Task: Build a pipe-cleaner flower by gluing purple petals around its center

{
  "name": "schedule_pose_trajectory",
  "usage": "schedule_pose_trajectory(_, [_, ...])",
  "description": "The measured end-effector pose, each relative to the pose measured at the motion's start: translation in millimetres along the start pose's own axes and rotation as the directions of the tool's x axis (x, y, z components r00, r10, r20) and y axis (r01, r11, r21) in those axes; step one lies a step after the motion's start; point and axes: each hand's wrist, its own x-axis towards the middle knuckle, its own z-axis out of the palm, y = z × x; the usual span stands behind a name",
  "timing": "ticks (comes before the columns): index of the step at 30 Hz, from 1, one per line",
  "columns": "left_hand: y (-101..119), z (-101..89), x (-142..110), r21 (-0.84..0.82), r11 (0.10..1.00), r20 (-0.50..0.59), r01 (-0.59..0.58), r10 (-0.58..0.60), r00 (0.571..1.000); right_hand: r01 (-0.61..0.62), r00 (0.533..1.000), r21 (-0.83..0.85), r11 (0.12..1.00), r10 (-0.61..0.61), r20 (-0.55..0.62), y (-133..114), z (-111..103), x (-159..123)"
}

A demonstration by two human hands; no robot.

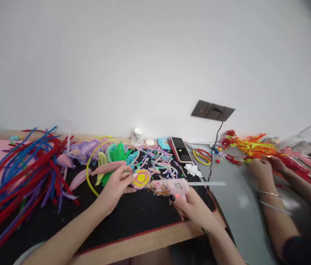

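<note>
Head view shows the left hand [117,184] pinching a pink and yellow pipe-cleaner spiral [141,179] over the black mat [133,213]. Right hand [191,206] grips a pink glue gun [172,187], its tip touching the spiral.

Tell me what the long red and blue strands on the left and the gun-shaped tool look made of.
The strands look like fuzzy pipe cleaners, probably wire under soft matte pile, since they hold bends. The glue gun in the right hand looks like pale pink translucent plastic, with a clear stick at its back.
</note>
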Motion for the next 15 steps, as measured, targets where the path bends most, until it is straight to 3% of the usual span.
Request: schedule_pose_trajectory(15, [6.3, 3.0, -4.0, -0.031, 0.998, 0.045, 0.046, -0.044, 0.998, 0.016, 0.999, 0.02, 1.0, -0.016, -0.045, 4.4, -10.8, 1.7])
